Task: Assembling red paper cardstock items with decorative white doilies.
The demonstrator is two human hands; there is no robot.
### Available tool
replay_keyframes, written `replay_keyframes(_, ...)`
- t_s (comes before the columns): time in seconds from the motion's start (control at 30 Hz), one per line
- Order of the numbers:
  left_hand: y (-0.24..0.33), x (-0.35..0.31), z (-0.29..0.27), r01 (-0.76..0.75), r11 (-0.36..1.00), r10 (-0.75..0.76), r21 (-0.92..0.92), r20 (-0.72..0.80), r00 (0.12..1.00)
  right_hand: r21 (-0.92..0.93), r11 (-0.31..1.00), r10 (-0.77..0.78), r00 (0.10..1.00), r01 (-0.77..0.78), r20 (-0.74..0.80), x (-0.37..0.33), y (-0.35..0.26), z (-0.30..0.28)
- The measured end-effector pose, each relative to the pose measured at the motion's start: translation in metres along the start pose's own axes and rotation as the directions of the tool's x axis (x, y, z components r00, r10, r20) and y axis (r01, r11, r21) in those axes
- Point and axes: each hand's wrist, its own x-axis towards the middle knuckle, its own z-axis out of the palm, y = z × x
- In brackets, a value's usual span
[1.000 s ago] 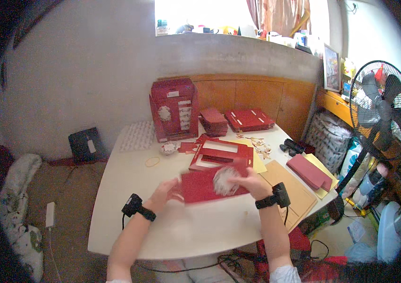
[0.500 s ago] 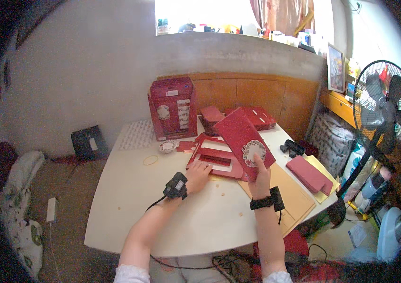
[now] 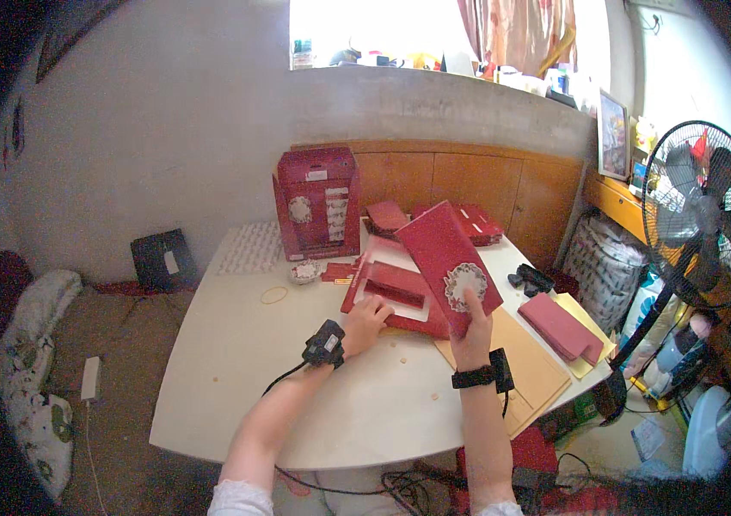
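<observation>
Right hand (image 3: 471,331) pinches red card lid (image 3: 450,262) at bottom edge, tilted up. Looks light, stiff, bendy. Left hand (image 3: 365,322) presses red tray (image 3: 396,292) on worktop (image 3: 236,353), holding nothing.

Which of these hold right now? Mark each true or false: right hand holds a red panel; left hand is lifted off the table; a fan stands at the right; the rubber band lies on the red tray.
1. The right hand holds a red panel: true.
2. The left hand is lifted off the table: false, it rests at the red tray.
3. A fan stands at the right: true.
4. The rubber band lies on the tray: false, it lies on the table.
</observation>
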Motion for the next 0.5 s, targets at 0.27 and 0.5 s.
replay_keyframes(0.27, 0.025, -0.029, -0.069, 0.052, 0.988, -0.049, 0.147, -0.022, 0.999, 0.159, 0.987, -0.037, 0.999, 0.039, -0.015, 0.003, -0.004, -0.004)
replay_keyframes(0.5, 0.041, -0.083, -0.149, 0.268, 0.962, -0.273, 0.053, 0.232, 0.933, 0.133, 0.989, -0.065, 0.998, 0.066, -0.014, 0.007, 0.005, -0.009)
